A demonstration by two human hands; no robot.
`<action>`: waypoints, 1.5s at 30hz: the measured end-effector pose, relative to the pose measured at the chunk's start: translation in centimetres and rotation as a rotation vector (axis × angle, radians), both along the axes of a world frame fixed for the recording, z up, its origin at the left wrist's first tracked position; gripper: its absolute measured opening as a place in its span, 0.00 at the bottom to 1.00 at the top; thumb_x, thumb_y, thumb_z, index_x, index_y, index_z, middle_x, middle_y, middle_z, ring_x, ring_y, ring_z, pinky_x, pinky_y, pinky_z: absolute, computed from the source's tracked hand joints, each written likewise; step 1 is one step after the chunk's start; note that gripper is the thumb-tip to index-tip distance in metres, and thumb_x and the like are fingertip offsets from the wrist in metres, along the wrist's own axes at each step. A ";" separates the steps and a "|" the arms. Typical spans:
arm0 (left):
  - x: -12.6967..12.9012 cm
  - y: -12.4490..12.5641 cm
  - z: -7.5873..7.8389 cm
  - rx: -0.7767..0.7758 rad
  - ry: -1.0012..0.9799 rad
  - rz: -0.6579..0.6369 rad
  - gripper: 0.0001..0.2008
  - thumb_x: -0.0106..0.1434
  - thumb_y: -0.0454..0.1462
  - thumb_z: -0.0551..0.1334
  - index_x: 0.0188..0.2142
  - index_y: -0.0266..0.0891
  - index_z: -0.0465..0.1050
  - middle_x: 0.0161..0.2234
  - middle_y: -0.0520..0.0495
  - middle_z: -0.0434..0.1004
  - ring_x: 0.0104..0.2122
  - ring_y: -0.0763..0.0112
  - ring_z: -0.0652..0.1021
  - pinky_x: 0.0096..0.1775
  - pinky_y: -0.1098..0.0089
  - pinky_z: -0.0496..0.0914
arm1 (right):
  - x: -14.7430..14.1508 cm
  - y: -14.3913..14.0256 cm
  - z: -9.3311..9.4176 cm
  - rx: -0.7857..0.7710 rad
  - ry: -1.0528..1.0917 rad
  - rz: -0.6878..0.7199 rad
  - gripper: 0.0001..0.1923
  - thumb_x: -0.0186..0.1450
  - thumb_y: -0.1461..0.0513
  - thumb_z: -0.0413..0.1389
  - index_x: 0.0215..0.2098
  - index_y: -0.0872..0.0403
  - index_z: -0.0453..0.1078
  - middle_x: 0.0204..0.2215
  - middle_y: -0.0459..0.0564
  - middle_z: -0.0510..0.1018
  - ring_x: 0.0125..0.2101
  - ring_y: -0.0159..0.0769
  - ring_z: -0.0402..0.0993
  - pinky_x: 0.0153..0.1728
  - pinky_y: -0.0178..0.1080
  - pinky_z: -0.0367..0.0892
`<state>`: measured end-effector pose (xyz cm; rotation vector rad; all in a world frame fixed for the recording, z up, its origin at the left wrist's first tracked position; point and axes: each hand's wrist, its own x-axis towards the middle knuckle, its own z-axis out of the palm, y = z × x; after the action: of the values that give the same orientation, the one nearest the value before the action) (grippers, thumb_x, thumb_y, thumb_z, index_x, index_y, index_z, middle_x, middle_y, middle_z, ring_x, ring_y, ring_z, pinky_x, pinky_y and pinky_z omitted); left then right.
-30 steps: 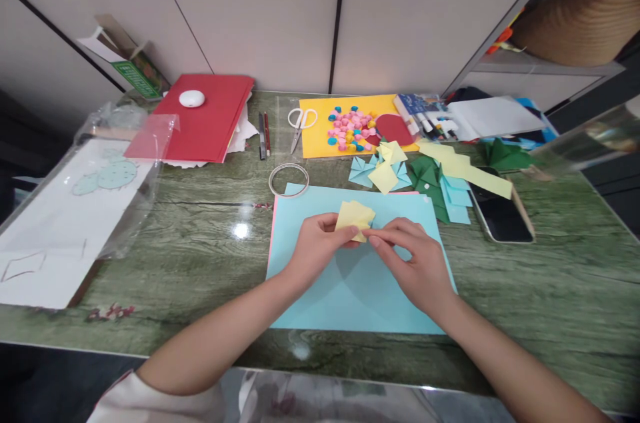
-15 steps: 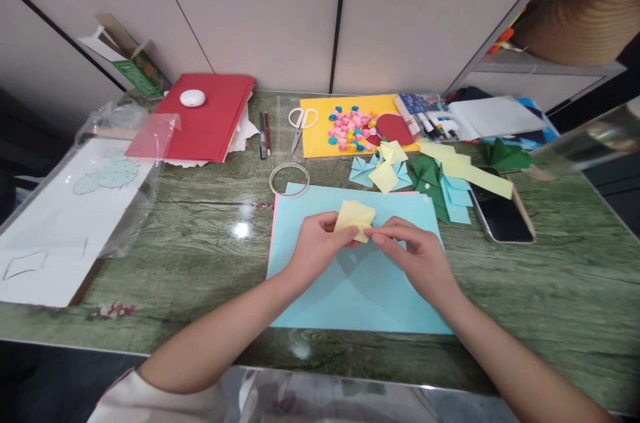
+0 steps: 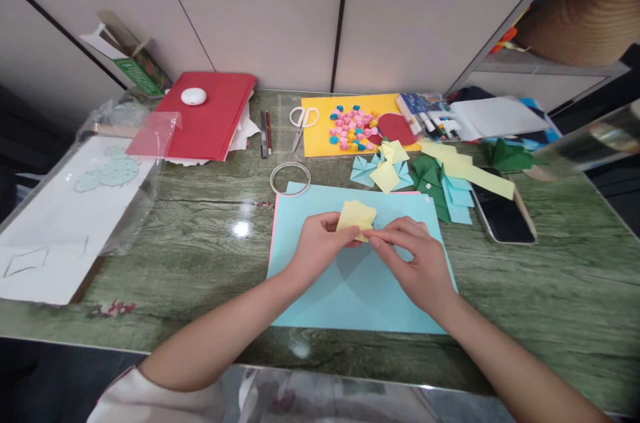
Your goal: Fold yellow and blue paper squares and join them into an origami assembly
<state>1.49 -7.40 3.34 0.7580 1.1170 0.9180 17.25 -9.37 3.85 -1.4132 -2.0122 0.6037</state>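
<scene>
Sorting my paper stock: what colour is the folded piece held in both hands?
Pale yellow: the folded paper, pinched between left hand and right hand, head view.

A pale yellow folded paper (image 3: 356,216) lies over a light blue sheet (image 3: 350,283); the table (image 3: 200,223) is green wood-grain, beside a red folder (image 3: 210,116) and white-handled scissors (image 3: 301,122).

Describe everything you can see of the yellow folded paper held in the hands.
The yellow folded paper is a small pale yellow piece that looks like thin craft paper, creased into several overlapping layers with pointed corners. It is held just above the light blue sheet, tilted away from the camera. The left hand grips its left side, and the right hand pinches its lower right corner with its fingertips. Its underside is hidden.
</scene>
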 end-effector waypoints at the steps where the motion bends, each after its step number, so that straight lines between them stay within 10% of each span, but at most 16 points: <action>1: 0.0 0.0 0.0 0.002 0.003 -0.001 0.06 0.48 0.33 0.64 0.27 0.32 0.75 0.28 0.47 0.77 0.29 0.70 0.76 0.34 0.70 0.72 | 0.0 0.0 0.0 0.022 -0.023 0.001 0.08 0.62 0.63 0.53 0.35 0.51 0.75 0.24 0.45 0.71 0.29 0.34 0.65 0.32 0.40 0.54; 23: -0.3 0.2 -0.5 0.042 0.001 -0.014 0.07 0.49 0.33 0.64 0.30 0.32 0.76 0.28 0.47 0.78 0.28 0.72 0.75 0.33 0.71 0.72 | 0.6 1.2 -0.7 -0.434 0.400 -0.040 0.06 0.57 0.61 0.57 0.33 0.52 0.75 0.25 0.46 0.71 0.28 0.33 0.65 0.28 0.36 0.58; 45: -0.4 0.2 -0.4 0.025 -0.015 -0.015 0.09 0.48 0.34 0.65 0.30 0.31 0.76 0.28 0.45 0.78 0.26 0.72 0.75 0.32 0.71 0.71 | 0.4 1.0 -0.5 -0.267 0.279 -0.058 0.02 0.56 0.62 0.59 0.28 0.52 0.72 0.23 0.45 0.69 0.26 0.32 0.64 0.28 0.35 0.60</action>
<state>1.04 -7.23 2.96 0.7785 1.0872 0.9247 17.60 -8.32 3.39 -1.4407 -1.7132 1.0143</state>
